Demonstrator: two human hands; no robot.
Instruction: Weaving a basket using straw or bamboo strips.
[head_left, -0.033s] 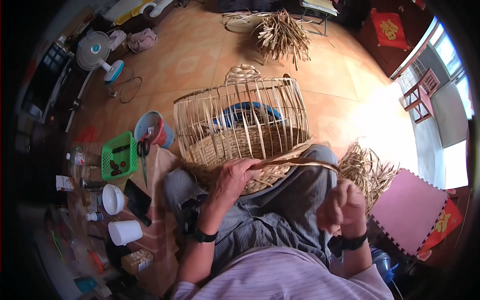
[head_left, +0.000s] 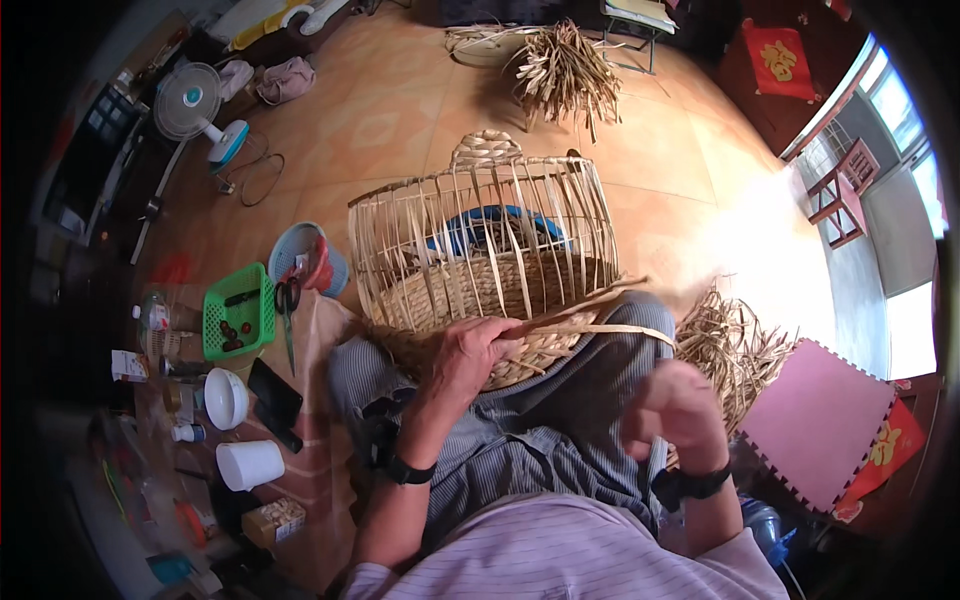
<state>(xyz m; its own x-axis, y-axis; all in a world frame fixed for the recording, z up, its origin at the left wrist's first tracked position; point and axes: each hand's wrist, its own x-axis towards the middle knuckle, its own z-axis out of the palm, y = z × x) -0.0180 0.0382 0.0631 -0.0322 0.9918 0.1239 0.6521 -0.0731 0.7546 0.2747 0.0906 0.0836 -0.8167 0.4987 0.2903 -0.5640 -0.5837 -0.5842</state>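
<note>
A half-woven straw basket [head_left: 450,290] rests against my lap, its lower part densely braided and its upper part open upright stakes. My left hand [head_left: 468,355] grips the near woven edge, fingers closed on it and on the strands there. From that edge a flat straw strand [head_left: 610,328] stretches right across my knee toward my right hand [head_left: 680,405]. That hand is curled and blurred by motion above my right thigh, and the strand runs down to it. Its exact grip is partly hidden.
Loose straw [head_left: 730,350] lies beside my right knee, near a pink foam mat [head_left: 820,425]. To the left are scissors [head_left: 287,310], a green basket [head_left: 240,310], a white bowl [head_left: 227,398] and a white cup [head_left: 250,465]. A straw bundle [head_left: 568,75] stands farther off.
My right hand has turned and shifted slightly left. The strand between my hands has twisted and now shows a paler, narrower face. My left hand stays in place.
</note>
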